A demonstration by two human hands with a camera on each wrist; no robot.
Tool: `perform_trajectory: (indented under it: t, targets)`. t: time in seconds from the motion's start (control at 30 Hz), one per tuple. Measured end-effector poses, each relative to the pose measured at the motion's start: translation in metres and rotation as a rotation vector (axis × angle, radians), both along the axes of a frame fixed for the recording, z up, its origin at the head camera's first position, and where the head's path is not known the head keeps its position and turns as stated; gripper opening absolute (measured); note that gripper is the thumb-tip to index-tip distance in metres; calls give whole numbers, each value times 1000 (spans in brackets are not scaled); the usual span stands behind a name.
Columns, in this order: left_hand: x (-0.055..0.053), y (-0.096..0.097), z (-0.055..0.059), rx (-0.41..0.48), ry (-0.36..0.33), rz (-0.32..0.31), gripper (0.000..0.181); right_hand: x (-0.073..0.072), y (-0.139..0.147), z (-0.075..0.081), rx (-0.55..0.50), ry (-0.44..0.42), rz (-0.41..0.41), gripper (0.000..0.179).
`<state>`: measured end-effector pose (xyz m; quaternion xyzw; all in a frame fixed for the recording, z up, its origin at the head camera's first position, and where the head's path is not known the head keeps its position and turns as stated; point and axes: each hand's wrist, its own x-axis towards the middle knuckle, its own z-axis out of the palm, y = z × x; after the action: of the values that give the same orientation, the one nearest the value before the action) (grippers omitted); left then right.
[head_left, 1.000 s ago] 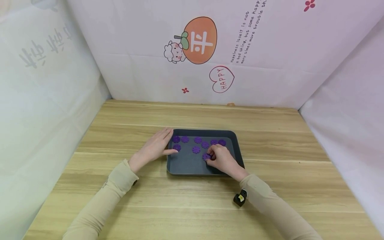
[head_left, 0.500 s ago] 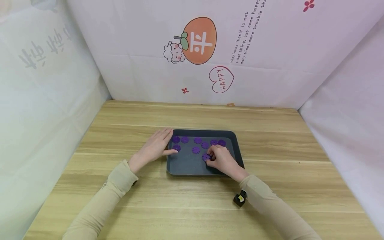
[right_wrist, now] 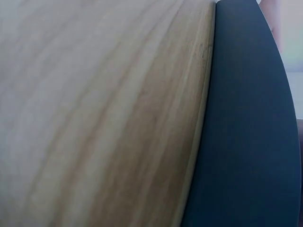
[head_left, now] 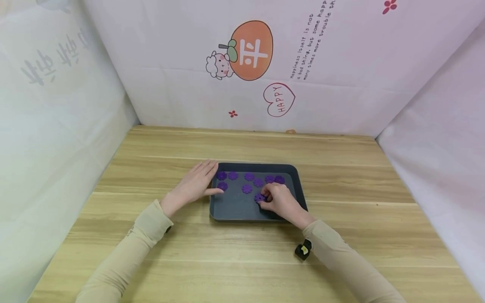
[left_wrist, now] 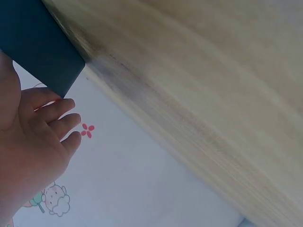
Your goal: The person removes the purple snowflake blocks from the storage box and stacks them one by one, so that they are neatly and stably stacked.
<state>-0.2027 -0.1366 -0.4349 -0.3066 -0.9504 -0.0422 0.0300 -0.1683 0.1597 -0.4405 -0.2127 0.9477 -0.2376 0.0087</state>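
A dark grey tray (head_left: 235, 210) lies on the wooden table and bears several purple notched plastic discs (head_left: 247, 189). Inside it, toward the right, my right hand (head_left: 279, 200) pinches one purple notched disc (head_left: 259, 198) between thumb and fingers, close over the tray floor. My left hand (head_left: 195, 183) rests at the tray's left rim, its fingers extended along the outside and its thumb reaching over the rim near two discs. The left wrist view has this hand (left_wrist: 40, 127) beside the tray corner. In the right wrist view the tray wall (right_wrist: 246, 123) hides the right hand's fingers.
Wooden table surface (head_left: 235, 265) surrounds the tray on all sides. Printed white cloth (head_left: 182, 84) stands behind the table, with more white cloth at left and right. A small black device (head_left: 303, 250) is at the right wrist.
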Motion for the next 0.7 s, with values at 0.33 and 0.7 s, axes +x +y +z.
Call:
perform_trajectory:
  t: [0.33,0.7]
  targets:
    - [1,-1,2,1,-11,-5,89,2,11,8,-33,-19,-8,18]
    - [1,-2,0,14,-11,6,89,-3,32,16,-56,83,-25,20]
